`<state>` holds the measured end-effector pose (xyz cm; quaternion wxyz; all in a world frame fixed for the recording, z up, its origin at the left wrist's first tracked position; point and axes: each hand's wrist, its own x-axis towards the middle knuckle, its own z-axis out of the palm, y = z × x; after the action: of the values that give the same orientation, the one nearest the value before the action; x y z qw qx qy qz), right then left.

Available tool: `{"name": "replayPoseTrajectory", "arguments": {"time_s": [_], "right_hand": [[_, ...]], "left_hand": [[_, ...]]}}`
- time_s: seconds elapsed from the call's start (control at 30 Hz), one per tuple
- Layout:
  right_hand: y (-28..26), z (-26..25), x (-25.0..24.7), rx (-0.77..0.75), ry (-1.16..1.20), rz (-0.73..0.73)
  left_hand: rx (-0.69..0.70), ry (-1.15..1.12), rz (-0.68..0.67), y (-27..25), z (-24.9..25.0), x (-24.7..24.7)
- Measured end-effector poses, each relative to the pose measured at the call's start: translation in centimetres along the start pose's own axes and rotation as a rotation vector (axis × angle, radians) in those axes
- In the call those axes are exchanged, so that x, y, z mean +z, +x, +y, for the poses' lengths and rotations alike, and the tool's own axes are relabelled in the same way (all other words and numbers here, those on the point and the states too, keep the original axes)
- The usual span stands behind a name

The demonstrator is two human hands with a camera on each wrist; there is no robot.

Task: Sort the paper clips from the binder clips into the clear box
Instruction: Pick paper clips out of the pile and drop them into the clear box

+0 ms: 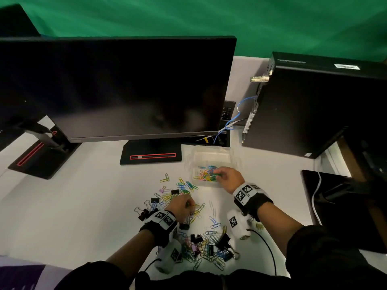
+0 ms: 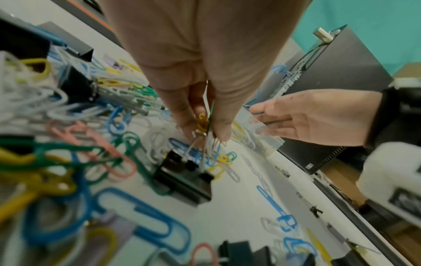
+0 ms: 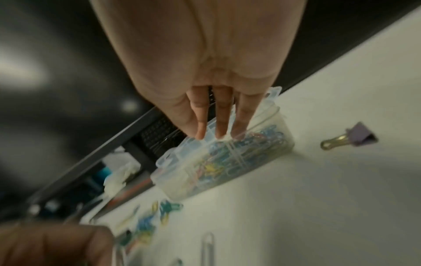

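Loose coloured paper clips and black binder clips lie mixed on the white desk. My left hand reaches into the pile and pinches a small bunch of paper clips, yellow, green and white, just above a black binder clip. Behind and to the right, the clear box holds several paper clips. My right hand hovers over the box's near side with straight fingers. A thin green clip lies at its fingertips; whether the fingers touch it is unclear.
A black monitor and its stand base stand behind the pile. A black computer tower with blue cables is at back right. A purple binder clip lies right of the box. A black pad covers the desk's right edge.
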<state>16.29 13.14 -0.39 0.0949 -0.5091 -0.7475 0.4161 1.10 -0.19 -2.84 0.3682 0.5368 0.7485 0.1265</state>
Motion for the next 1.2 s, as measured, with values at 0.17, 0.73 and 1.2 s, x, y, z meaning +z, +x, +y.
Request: {"name": "replayPoseTrajectory", "arguments": {"time_s": [0.17, 0.73, 1.2], "right_hand": [[-1.8, 0.1, 0.4, -0.107, -0.204, -0.142], [-5.1, 1.0, -0.3, -0.114, -0.011, -0.056], [-7.2, 2.2, 3.2, -0.269, -0.369, -0.345]], "left_hand": [[-0.007, -0.022, 0.043, 0.2, 0.5, -0.6], [0.021, -0.330, 0.131, 4.0, 6.7, -2.4], [-0.003, -0.014, 0.279, 2.3, -1.3, -4.9]]}}
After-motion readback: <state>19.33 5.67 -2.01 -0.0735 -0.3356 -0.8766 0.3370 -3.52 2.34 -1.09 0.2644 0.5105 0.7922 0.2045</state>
